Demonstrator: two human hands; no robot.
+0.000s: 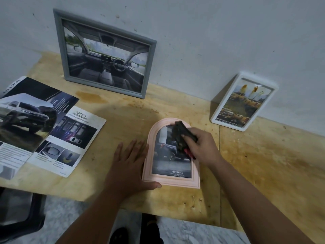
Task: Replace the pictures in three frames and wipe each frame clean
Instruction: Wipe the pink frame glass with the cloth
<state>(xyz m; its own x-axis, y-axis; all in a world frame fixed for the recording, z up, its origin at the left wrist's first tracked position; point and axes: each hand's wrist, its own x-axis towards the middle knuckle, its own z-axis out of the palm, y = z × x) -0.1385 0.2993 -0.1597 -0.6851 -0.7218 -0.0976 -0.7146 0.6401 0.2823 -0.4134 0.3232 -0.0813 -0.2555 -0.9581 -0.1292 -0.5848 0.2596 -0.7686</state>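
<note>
1. Right hand [200, 147] gripped a dark cloth [182, 136], fingers curled round it, and pressed it on the glass of the pink frame [171, 182].
2. Left hand [131, 164] lay flat and open on the bench [263, 164], its fingers along the frame's left side and its thumb at the bottom corner, to hold it in place.
3. The pink frame lay face up near the front edge of the bench, in the middle. A car picture was already inside it.
4. A grey frame [59, 50] leaned on the wall at the back left. A white frame [246, 127] leaned on the wall at the back right. Both had pictures in them.
5. Open brochures [52, 131] lay at the left edge.
6. The pink frame looked light and stiff, so it could slide when rubbed. The front looked smooth and might break or scratch.
7. I think it was best to hold it by the side rims, not by the glass.
8. This looked like the wiping step, maybe on the last frame.
</note>
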